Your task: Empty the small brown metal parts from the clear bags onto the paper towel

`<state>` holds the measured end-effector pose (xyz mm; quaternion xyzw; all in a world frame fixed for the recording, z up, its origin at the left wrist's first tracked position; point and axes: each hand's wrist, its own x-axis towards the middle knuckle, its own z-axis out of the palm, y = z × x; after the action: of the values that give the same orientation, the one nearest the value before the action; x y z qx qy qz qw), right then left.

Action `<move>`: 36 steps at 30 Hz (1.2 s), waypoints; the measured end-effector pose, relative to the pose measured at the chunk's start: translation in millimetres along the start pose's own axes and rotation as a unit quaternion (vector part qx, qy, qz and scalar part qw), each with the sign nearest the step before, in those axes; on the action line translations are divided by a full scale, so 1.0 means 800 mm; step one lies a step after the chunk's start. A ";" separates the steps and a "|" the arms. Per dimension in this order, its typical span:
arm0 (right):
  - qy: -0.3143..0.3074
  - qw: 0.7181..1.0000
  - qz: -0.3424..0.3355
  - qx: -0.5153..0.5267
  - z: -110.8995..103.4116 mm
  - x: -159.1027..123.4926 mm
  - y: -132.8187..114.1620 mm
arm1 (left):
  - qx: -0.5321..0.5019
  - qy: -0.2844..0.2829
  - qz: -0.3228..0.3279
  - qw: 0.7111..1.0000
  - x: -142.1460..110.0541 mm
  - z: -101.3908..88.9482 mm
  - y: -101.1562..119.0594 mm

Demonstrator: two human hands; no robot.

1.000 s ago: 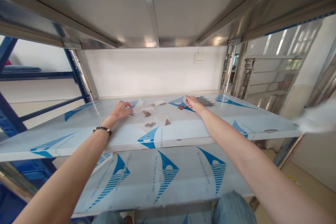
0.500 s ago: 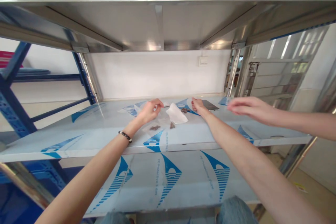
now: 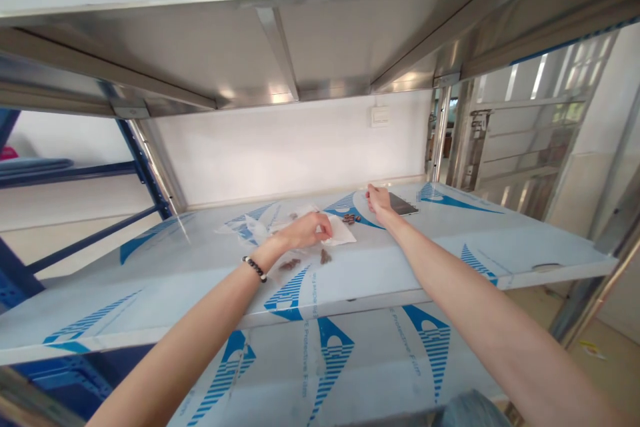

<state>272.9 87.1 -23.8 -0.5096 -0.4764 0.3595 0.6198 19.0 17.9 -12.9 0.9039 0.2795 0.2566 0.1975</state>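
Note:
My left hand (image 3: 305,229), with a bead bracelet at the wrist, is closed on the edge of a white sheet of paper (image 3: 341,231) lying on the middle shelf (image 3: 430,250). My right hand (image 3: 379,199) rests further back, its fingers curled beside a small pile of brown screws (image 3: 351,218). More small brown screws (image 3: 290,265) and another cluster (image 3: 325,256) lie in clear bags just in front of my left hand. Crumpled clear plastic bags (image 3: 253,227) sit to the left of that hand.
A dark flat phone (image 3: 403,203) lies behind my right hand. The steel rack has an upper shelf (image 3: 280,53) close overhead and a lower shelf (image 3: 320,353) covered in blue-printed film. A blue rack (image 3: 30,267) stands left; a window grille (image 3: 525,140) right.
Another person's hand that reached in from the right half a second ago is gone. My left hand has slid right along the shelf onto the white paper. My right hand stayed put.

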 end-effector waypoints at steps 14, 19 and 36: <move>-0.112 0.930 -0.303 -0.173 0.037 -0.057 -0.062 | -0.344 0.349 -0.161 0.857 0.039 -0.009 -0.002; -0.173 0.919 -0.283 -0.214 0.049 -0.069 -0.052 | -0.356 0.311 -0.125 0.872 0.034 -0.002 -0.004; -0.199 0.917 -0.279 -0.202 0.048 -0.062 -0.054 | -0.176 0.286 -0.056 0.940 0.034 0.007 -0.002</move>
<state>220.0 42.2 8.0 -0.3881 -0.7753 0.1616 0.4713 41.4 34.3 -8.4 0.7264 0.3250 0.5375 0.2791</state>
